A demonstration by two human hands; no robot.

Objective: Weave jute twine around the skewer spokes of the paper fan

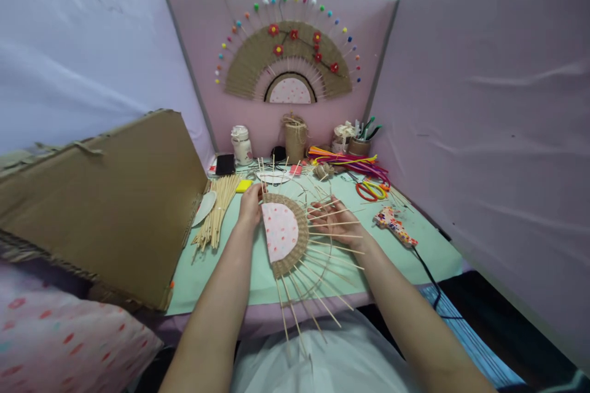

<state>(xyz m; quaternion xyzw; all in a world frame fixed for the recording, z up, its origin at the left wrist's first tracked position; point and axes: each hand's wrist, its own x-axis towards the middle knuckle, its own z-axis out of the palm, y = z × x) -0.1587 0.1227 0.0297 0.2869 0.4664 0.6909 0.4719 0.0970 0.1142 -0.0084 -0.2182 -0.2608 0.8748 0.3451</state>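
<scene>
A half-round woven fan (302,228) is held up over the table, turned so that its straight side faces left. Its middle is white cloth with pink dots (280,232), and thin wooden sticks (338,247) radiate from the tan woven band. My left hand (251,206) grips the fan's upper left corner, its fingertips partly hidden. Among the sticks on the right side is my right hand (335,220), fingers curled around some of them and partly covered. A thin strand of twine (330,258) loops loosely across the sticks.
A bundle of sticks (216,215) lies left beside a cardboard sheet (106,202). To the right are scissors (367,191), pipe cleaners (353,163) and a patterned glue gun (395,226) with its cord. A twine roll (295,140) stands behind. A finished fan (249,70) hangs on the back wall.
</scene>
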